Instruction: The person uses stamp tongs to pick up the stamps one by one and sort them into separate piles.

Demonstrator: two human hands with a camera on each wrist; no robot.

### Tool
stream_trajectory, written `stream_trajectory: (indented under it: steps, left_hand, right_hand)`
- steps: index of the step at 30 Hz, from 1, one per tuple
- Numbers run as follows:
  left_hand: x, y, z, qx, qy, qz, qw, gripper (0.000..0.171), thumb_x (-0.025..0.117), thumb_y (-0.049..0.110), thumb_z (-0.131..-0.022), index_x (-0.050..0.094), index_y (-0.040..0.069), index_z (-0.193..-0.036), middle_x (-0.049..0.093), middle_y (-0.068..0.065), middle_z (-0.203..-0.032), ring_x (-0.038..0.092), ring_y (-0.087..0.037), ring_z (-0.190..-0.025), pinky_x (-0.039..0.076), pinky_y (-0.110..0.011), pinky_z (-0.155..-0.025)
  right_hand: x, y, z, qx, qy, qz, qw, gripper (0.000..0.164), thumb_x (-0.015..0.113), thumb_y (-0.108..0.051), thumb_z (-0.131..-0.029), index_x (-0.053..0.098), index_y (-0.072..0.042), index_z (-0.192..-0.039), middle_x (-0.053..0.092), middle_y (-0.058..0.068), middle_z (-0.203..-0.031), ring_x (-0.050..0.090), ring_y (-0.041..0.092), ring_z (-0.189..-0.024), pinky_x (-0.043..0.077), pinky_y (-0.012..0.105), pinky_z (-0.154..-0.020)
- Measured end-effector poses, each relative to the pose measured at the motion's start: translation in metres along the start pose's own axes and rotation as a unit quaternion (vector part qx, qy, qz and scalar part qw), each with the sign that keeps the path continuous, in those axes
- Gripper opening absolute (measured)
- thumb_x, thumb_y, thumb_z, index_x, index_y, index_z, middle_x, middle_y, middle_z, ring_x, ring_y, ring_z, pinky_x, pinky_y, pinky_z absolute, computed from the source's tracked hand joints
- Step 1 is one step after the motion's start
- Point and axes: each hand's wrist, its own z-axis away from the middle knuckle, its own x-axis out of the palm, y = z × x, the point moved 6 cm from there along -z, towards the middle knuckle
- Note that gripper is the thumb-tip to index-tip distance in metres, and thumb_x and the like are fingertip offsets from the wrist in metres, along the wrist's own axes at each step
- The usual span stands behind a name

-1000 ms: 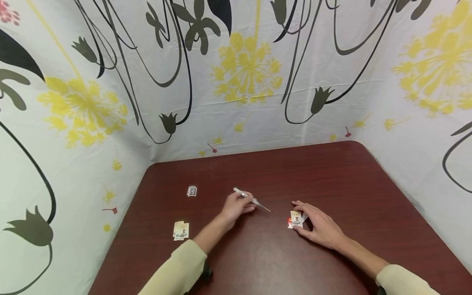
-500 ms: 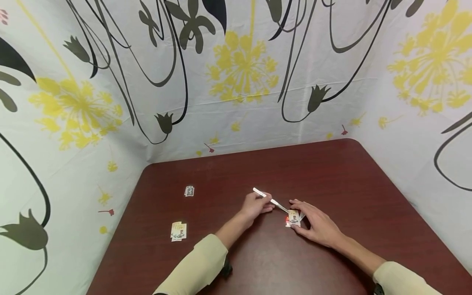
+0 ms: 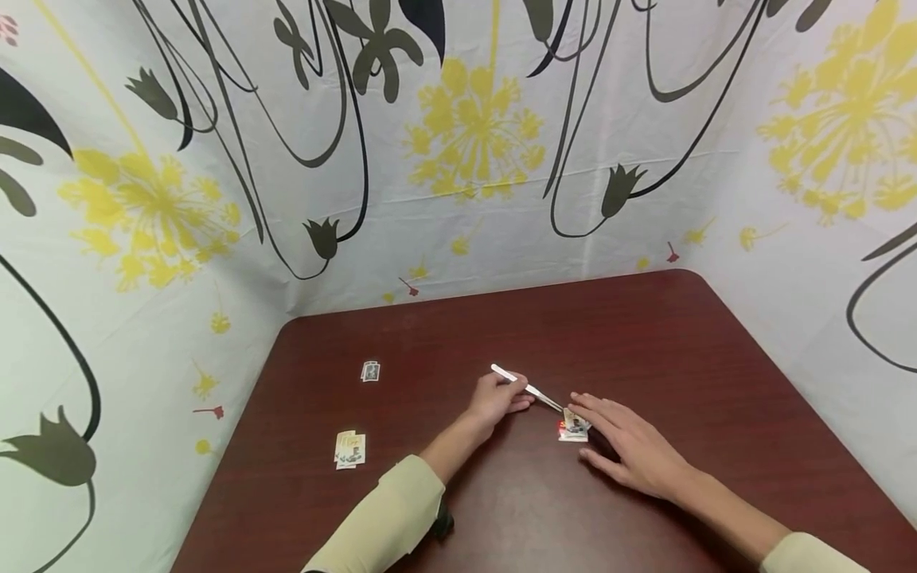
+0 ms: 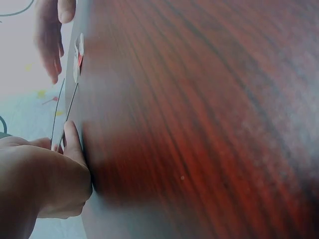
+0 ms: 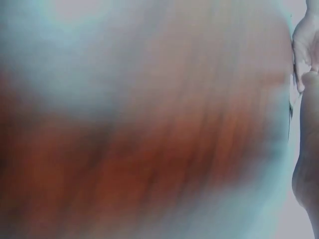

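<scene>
One pair of slim silver metal tweezers, pinched by the left hand, noses at the far left of a small red-white-and-cream paper card stack while the right hand, thumb now clear, straightens its fingers at the stack's right, seemingly making room.

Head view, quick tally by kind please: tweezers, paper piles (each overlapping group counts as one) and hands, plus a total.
Tweezers: 1
Paper piles: 3
Hands: 2
Total: 6
</scene>
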Motion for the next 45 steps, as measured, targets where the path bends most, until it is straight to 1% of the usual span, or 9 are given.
stream_trajectory:
  steps: [3, 7, 15, 19, 23, 27, 30, 35, 45]
  left_hand:
    - [0.002, 0.001, 0.001, -0.003, 0.002, -0.002, 1.0, 0.017, 0.068, 0.002, -0.102, 0.069, -0.01, -0.115, 0.077, -0.017, -0.095, 0.078, -0.029, -0.088, 0.068, -0.032, -0.08]
    - [0.003, 0.0, 0.001, -0.005, 0.006, -0.009, 0.9999, 0.017, 0.069, 0.003, -0.102, 0.069, -0.009, -0.114, 0.076, -0.016, -0.095, 0.079, -0.032, -0.09, 0.068, -0.033, -0.08]
    - [0.008, 0.0, 0.003, -0.009, -0.001, -0.018, 0.9998, 0.016, 0.07, 0.003, -0.102, 0.069, -0.008, -0.113, 0.076, -0.017, -0.097, 0.079, -0.033, -0.091, 0.068, -0.034, -0.08]
    - [0.006, 0.001, 0.001, -0.001, 0.01, -0.012, 0.9999, 0.015, 0.069, 0.002, -0.101, 0.07, -0.008, -0.112, 0.076, -0.016, -0.095, 0.079, -0.032, -0.088, 0.068, -0.033, -0.078]
    - [0.003, 0.002, -0.001, 0.011, 0.023, -0.01, 0.9996, 0.015, 0.069, 0.002, -0.101, 0.069, -0.009, -0.112, 0.075, -0.016, -0.094, 0.078, -0.03, -0.085, 0.069, -0.032, -0.077]
    - [0.003, 0.001, -0.003, 0.006, 0.02, -0.012, 0.9997, 0.014, 0.069, 0.003, -0.102, 0.069, -0.007, -0.112, 0.076, -0.016, -0.095, 0.079, -0.03, -0.087, 0.068, -0.033, -0.079]
    - [0.004, 0.0, -0.004, 0.005, 0.014, -0.016, 0.9998, 0.014, 0.069, 0.004, -0.102, 0.069, -0.007, -0.111, 0.076, -0.016, -0.096, 0.079, -0.031, -0.088, 0.068, -0.033, -0.08]
    - [0.005, 0.001, -0.003, 0.002, 0.01, -0.024, 0.9997, 0.013, 0.069, 0.004, -0.102, 0.069, -0.005, -0.11, 0.076, -0.015, -0.096, 0.078, -0.026, -0.086, 0.068, -0.031, -0.079]
    - [0.011, 0.002, -0.001, 0.001, -0.015, -0.045, 0.9989, 0.01, 0.068, 0.004, -0.102, 0.07, -0.005, -0.107, 0.075, -0.012, -0.093, 0.078, -0.022, -0.083, 0.068, -0.03, -0.076]
  right_hand:
    - [-0.002, -0.002, 0.006, -0.028, 0.015, 0.001, 0.999, 0.056, 0.073, -0.04, -0.099, 0.065, -0.008, -0.144, 0.059, 0.014, -0.15, 0.058, 0.037, -0.134, 0.045, 0.05, -0.109]
    - [0.001, 0.0, 0.014, -0.047, 0.013, 0.006, 0.999, 0.052, 0.064, -0.046, -0.105, 0.068, -0.01, -0.141, 0.061, 0.015, -0.148, 0.06, 0.036, -0.131, 0.043, 0.046, -0.109]
    - [0.008, 0.005, 0.021, -0.031, 0.0, -0.013, 0.999, 0.055, 0.077, -0.035, -0.096, 0.066, -0.012, -0.145, 0.057, 0.014, -0.152, 0.056, 0.037, -0.136, 0.039, 0.043, -0.115]
    - [0.009, 0.005, 0.022, -0.03, 0.005, -0.017, 0.999, 0.055, 0.076, -0.034, -0.097, 0.065, -0.013, -0.146, 0.056, 0.015, -0.154, 0.055, 0.036, -0.137, 0.039, 0.043, -0.115]
    - [0.007, 0.004, 0.022, -0.037, 0.025, -0.018, 0.999, 0.051, 0.07, -0.036, -0.101, 0.064, -0.012, -0.147, 0.056, 0.017, -0.154, 0.057, 0.036, -0.135, 0.037, 0.039, -0.115]
    - [0.003, 0.003, 0.022, -0.042, 0.057, -0.023, 0.997, 0.046, 0.064, -0.035, -0.103, 0.068, -0.01, -0.142, 0.059, 0.018, -0.15, 0.06, 0.037, -0.13, 0.039, 0.039, -0.112]
    - [0.001, 0.002, 0.023, -0.038, 0.071, -0.022, 0.997, 0.041, 0.064, -0.033, -0.103, 0.071, -0.009, -0.135, 0.063, 0.016, -0.144, 0.063, 0.036, -0.125, 0.042, 0.042, -0.107]
    - [0.002, 0.004, 0.024, -0.024, 0.055, -0.015, 0.998, 0.036, 0.07, -0.029, -0.098, 0.074, -0.008, -0.127, 0.066, 0.013, -0.137, 0.064, 0.032, -0.121, 0.044, 0.042, -0.105]
    - [0.006, 0.006, 0.024, -0.016, 0.037, -0.009, 0.999, 0.039, 0.074, -0.027, -0.095, 0.073, -0.008, -0.129, 0.066, 0.01, -0.138, 0.063, 0.03, -0.122, 0.043, 0.04, -0.106]
